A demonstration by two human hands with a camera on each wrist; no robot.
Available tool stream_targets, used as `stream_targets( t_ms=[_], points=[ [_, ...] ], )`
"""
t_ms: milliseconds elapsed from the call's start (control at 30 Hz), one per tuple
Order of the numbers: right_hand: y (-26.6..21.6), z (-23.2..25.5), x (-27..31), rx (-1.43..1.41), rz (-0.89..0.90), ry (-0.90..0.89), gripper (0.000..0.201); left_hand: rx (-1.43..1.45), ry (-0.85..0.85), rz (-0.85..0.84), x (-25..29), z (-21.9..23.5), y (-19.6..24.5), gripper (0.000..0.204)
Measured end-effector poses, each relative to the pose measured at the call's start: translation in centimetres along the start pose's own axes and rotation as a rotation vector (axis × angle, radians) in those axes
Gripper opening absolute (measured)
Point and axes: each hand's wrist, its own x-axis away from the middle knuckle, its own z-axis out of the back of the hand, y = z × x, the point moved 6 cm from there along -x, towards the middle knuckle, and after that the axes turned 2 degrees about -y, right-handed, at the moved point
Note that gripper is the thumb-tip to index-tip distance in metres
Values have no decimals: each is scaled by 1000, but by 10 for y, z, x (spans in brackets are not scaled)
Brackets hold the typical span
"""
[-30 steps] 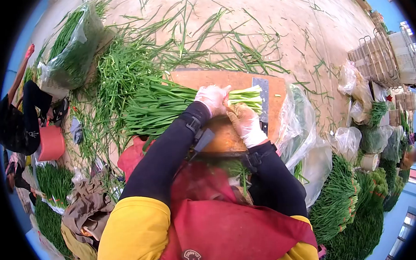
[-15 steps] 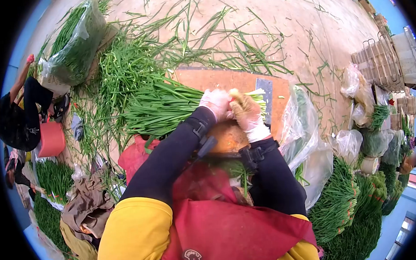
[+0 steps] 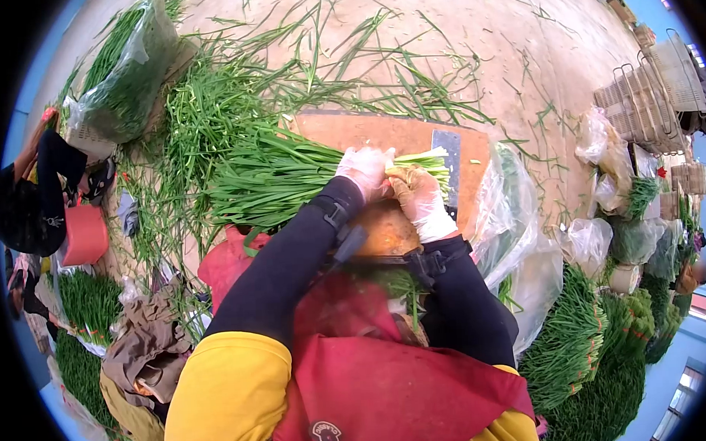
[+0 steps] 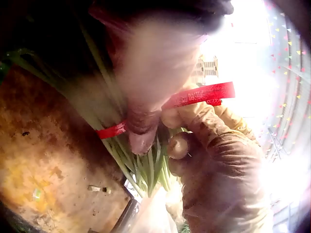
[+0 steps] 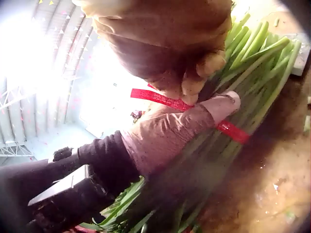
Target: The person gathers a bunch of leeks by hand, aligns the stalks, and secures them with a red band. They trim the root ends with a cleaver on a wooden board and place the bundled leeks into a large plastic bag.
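A bundle of long green stalks [image 3: 276, 176] lies across a wooden board [image 3: 325, 130], its pale cut ends to the right beside a metal blade [image 3: 447, 149]. My gloved left hand [image 3: 363, 171] grips the bundle, its thumb pressed over a red band [image 4: 112, 130] round the stalks. Right against it, my gloved right hand [image 3: 418, 202] pinches the band's loose end, which sticks out past the fingers in the left wrist view. The right wrist view shows the same red band [image 5: 233, 132] under the left thumb, with the right hand's curled fingers [image 5: 209, 65] just above.
Loose stalks [image 3: 214, 108] are heaped and scattered over the floor beyond the board. Clear plastic bags [image 3: 506, 214] lie at its right. Banded bundles [image 3: 567, 337] stand at the lower right, wire baskets [image 3: 639, 105] at the upper right. A person [image 3: 33, 195] sits by a red tub [image 3: 86, 234] at left.
My right hand moved left towards the left hand, its fingers rising over the band, then lowered slightly. The left hand stays round the bundle.
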Motion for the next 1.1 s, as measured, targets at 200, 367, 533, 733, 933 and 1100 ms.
stream_targets(
  t_ms=[200, 367, 533, 733, 933, 1100],
  points=[
    [2, -7, 20, 29, 227, 304, 21, 22, -32, -84, 6, 8, 3, 60],
    [23, -19, 22, -485, -54, 256, 20, 202, 65, -124, 1, 17, 3, 52],
    [28, -20, 25, -691, -155, 174, 15, 506, 310, -365, 15, 26, -1, 33],
    [23, -19, 26, -726, -116, 199, 18, 627, 215, -355, 14, 15, -10, 26],
    [29, -23, 26, -887, -148, 207, 20, 1039, 39, -216, 10, 9, -12, 23],
    [18, -27, 30, -506, 106, 302, 18, 600, -2, -151, -11, 12, -11, 14]
  ],
)
